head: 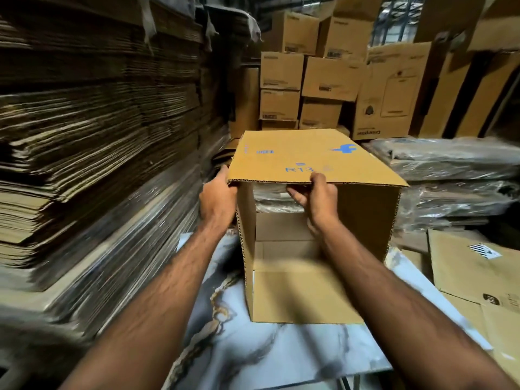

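Right now my two hands hold one cardboard box (pixel 309 156) that stands on the marble-patterned table (pixel 253 356), its open end facing me. My left hand (pixel 218 198) grips the near left corner of the box's top panel. My right hand (pixel 315 198) pinches the near edge, thumb on top and fingers underneath. Left of the box a tall stack of flat cardboard (pixel 98 136) presses close. Right of it, plastic-wrapped bundles (pixel 450 164) lie near. Behind it, stacked cartons (pixel 309 77), too many and too blurred to count. Bare tabletop lies only on the box's near side.
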The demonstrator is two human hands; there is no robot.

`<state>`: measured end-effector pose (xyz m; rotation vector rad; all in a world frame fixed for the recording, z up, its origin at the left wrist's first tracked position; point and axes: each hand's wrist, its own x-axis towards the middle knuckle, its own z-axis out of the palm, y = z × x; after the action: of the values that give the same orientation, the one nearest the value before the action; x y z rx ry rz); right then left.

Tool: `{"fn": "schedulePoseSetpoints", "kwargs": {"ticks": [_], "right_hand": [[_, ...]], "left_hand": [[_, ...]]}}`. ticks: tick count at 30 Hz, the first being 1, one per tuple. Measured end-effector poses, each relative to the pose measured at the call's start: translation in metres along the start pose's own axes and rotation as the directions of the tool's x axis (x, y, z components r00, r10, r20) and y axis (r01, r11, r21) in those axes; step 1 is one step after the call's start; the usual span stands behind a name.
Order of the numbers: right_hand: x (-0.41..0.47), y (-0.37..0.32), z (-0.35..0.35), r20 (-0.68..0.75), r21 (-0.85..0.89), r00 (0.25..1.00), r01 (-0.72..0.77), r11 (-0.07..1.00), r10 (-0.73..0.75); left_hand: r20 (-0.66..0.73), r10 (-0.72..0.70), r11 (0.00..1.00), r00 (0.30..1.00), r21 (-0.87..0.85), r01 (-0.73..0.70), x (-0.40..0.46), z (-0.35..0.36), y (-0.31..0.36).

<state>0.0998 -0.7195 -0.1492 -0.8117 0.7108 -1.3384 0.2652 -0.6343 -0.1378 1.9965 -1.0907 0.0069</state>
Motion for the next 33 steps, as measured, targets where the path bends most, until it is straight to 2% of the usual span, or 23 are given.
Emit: {"fn": "schedulePoseSetpoints", "kwargs": {"ticks": [1, 3, 5, 7, 9, 12, 15, 17, 19, 23, 25, 27, 29, 30, 33], "right_hand": [[-0.003, 0.0, 0.01, 0.006, 0.042, 0.999, -0.055, 0.998, 0.054], [-0.014, 0.006, 0.029, 0.052, 0.125, 0.987, -0.16, 0.979, 0.154], [-0.022, 0.022, 0.042, 0.103, 0.149, 0.968, -0.244, 0.958, 0.231], [-0.028, 0.042, 0.049, 0.146, 0.168, 0.946, -0.313, 0.935, 0.291], [-0.031, 0.059, 0.055, 0.166, 0.166, 0.923, -0.374, 0.913, 0.348], [-0.04, 0.076, 0.067, 0.183, 0.152, 0.87, -0.485, 0.861, 0.458], [-0.048, 0.097, 0.066, 0.189, 0.02, 0.774, -0.618, 0.786, 0.604], [-0.05, 0.113, 0.055, 0.145, -0.084, 0.737, -0.656, 0.75, 0.66], [-0.051, 0.128, 0.04, 0.062, -0.161, 0.729, -0.667, 0.728, 0.682], [-0.048, 0.147, 0.012, -0.108, -0.272, 0.791, -0.607, 0.747, 0.603], [-0.04, 0.152, -0.006, -0.196, -0.296, 0.837, -0.547, 0.783, 0.51], [-0.034, 0.156, -0.023, -0.313, -0.365, 0.864, -0.492, 0.79, 0.394], [-0.039, 0.158, -0.04, -0.428, -0.401, 0.852, -0.478, 0.782, 0.301], [-0.042, 0.16, -0.048, -0.444, -0.345, 0.831, -0.504, 0.792, 0.335], [-0.057, 0.156, -0.056, -0.269, -0.148, 0.791, -0.597, 0.788, 0.549]], "left_hand": [[0.033, -0.04, 0.998, 0.999, -0.054, 0.042, 0.005, -0.002, -0.01], [0.124, -0.168, 0.939, 0.978, -0.282, 0.196, 0.012, -0.01, -0.03], [0.222, -0.265, 0.845, 0.938, -0.415, 0.337, 0.012, -0.02, -0.051], [0.301, -0.324, 0.762, 0.897, -0.478, 0.436, 0.008, -0.032, -0.073], [0.367, -0.368, 0.619, 0.854, -0.589, 0.52, 0.003, -0.041, -0.091], [0.399, -0.453, 0.417, 0.797, -0.696, 0.585, -0.006, -0.043, -0.116], [0.441, -0.512, 0.264, 0.737, -0.736, 0.624, -0.024, -0.036, -0.136], [0.483, -0.525, 0.16, 0.701, -0.753, 0.638, -0.038, -0.03, -0.145], [0.523, -0.507, 0.097, 0.685, -0.755, 0.648, -0.052, -0.023, -0.15], [0.614, -0.439, 0.011, 0.656, -0.726, 0.688, -0.069, 0.003, -0.155], [0.656, -0.387, -0.037, 0.648, -0.713, 0.7, -0.075, 0.021, -0.151], [0.643, -0.362, -0.046, 0.675, -0.735, 0.676, -0.081, 0.044, -0.14], [0.608, -0.341, 0.009, 0.717, -0.761, 0.649, -0.089, 0.065, -0.123], [0.596, -0.331, 0.059, 0.731, -0.76, 0.647, -0.095, 0.076, -0.115], [0.588, -0.271, 0.219, 0.762, -0.734, 0.643, -0.115, 0.103, -0.092]]}}
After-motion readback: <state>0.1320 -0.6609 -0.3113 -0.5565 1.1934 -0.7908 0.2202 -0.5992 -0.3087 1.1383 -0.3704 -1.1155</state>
